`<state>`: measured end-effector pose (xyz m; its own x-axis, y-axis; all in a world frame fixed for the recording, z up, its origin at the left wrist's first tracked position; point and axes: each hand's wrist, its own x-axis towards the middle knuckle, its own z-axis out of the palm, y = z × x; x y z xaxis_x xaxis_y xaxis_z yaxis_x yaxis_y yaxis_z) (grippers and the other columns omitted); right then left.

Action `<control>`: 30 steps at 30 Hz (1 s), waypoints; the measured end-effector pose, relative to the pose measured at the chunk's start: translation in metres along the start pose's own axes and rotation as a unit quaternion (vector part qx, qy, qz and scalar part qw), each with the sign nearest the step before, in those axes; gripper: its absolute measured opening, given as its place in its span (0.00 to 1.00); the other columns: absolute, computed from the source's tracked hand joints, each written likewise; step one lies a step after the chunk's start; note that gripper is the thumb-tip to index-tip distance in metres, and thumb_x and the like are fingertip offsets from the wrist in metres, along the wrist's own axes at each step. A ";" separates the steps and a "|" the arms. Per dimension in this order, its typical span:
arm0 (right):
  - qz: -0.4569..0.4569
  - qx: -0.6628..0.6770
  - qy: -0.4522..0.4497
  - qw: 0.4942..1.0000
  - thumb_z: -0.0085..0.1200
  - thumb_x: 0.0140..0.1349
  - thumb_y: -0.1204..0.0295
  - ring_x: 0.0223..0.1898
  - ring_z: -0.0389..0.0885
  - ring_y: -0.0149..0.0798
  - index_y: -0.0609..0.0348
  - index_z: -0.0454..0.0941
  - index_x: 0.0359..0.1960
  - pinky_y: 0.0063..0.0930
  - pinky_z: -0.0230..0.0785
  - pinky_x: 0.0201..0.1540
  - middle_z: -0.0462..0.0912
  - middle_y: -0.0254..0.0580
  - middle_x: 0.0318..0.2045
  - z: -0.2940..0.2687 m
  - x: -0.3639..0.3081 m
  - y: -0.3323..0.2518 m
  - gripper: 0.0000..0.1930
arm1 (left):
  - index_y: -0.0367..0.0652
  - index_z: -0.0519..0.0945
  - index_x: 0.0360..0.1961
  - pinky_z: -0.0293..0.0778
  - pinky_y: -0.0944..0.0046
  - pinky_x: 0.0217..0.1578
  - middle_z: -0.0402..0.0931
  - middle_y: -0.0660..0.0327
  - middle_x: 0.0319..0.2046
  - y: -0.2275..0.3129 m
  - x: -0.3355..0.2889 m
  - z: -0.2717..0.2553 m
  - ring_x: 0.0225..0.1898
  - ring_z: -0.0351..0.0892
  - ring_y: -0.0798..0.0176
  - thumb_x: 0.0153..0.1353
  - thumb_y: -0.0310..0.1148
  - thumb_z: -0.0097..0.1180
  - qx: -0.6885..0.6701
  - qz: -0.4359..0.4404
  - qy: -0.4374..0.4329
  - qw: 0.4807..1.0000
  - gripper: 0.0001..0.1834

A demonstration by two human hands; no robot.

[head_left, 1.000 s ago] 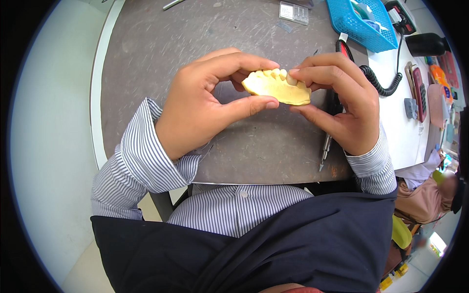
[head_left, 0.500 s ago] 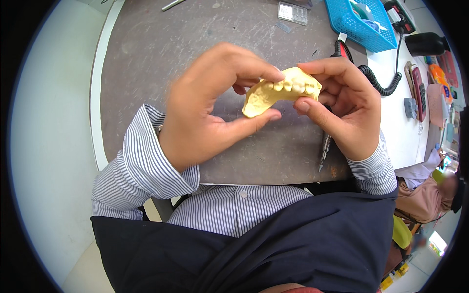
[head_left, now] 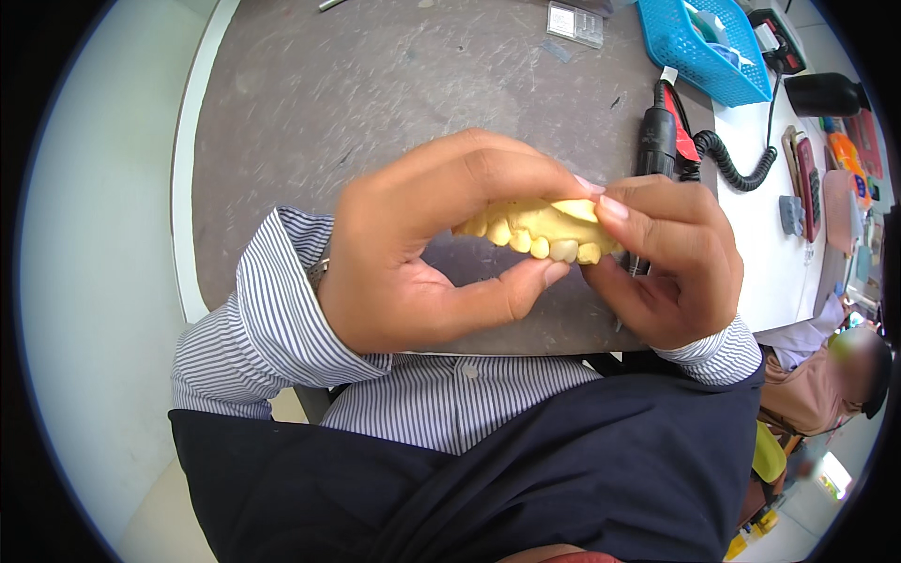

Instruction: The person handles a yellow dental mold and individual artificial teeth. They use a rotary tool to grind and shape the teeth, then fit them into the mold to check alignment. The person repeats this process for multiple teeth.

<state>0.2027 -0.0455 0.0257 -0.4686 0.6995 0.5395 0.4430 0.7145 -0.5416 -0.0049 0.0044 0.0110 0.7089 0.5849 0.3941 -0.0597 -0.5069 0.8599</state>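
A yellow dental model (head_left: 535, 225) is held up between both hands above the table, its row of teeth turned downward and toward me. One tooth near its right end looks paler and greyer than the others. My left hand (head_left: 413, 244) curves around the left part, fingers along the top edge and thumb at the teeth. At the right end, my right hand (head_left: 671, 244) pinches the model between fingers and thumb. Behind the right hand lies a black handpiece (head_left: 657, 141), its lower length partly covered by that hand.
The scratched brown tabletop (head_left: 282, 122) spreads under my hands. A blue basket (head_left: 713, 56) and a small clear case (head_left: 574, 24) stand at the back. On the right are a coiled black cord (head_left: 741, 174), a black bottle (head_left: 826, 95) and a grey block (head_left: 791, 215). A person (head_left: 817, 375) sits farther right.
Both hands have come down toward me and tipped the model, so its teeth point downward instead of up. The fingers have shifted along its upper edge; more of the handpiece shows.
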 end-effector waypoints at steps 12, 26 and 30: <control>-0.035 -0.026 0.035 0.998 0.60 0.43 0.86 0.34 0.78 0.44 0.67 0.67 0.42 0.30 0.72 0.33 0.72 0.51 0.34 0.007 -0.003 0.001 0.23 | 0.33 0.70 0.45 0.70 0.68 0.41 0.71 0.50 0.40 -0.004 0.003 0.001 0.40 0.74 0.61 0.46 0.24 0.59 0.033 0.074 0.000 0.997 0.23; 0.094 0.132 0.017 0.987 0.60 0.44 0.85 0.35 0.75 0.37 0.66 0.67 0.41 0.28 0.68 0.33 0.69 0.45 0.33 0.007 -0.007 0.001 0.21 | 0.34 0.70 0.47 0.69 0.69 0.42 0.73 0.55 0.39 0.003 -0.001 0.001 0.39 0.74 0.66 0.51 0.31 0.60 0.004 -0.036 0.006 0.999 0.23; 0.321 0.381 0.106 0.860 0.59 0.45 0.84 0.40 0.74 0.33 0.66 0.64 0.40 0.25 0.73 0.38 0.68 0.41 0.35 0.017 -0.002 -0.004 0.20 | 0.36 0.70 0.48 0.68 0.70 0.43 0.73 0.59 0.39 -0.002 -0.001 0.011 0.41 0.72 0.69 0.56 0.34 0.56 -0.141 -0.135 0.069 0.978 0.20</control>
<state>0.1889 -0.0500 0.0162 -0.1281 0.9912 0.0323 -0.1099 0.0182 -0.9938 0.0017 -0.0022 0.0054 0.6252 0.7631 0.1635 -0.0894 -0.1381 0.9864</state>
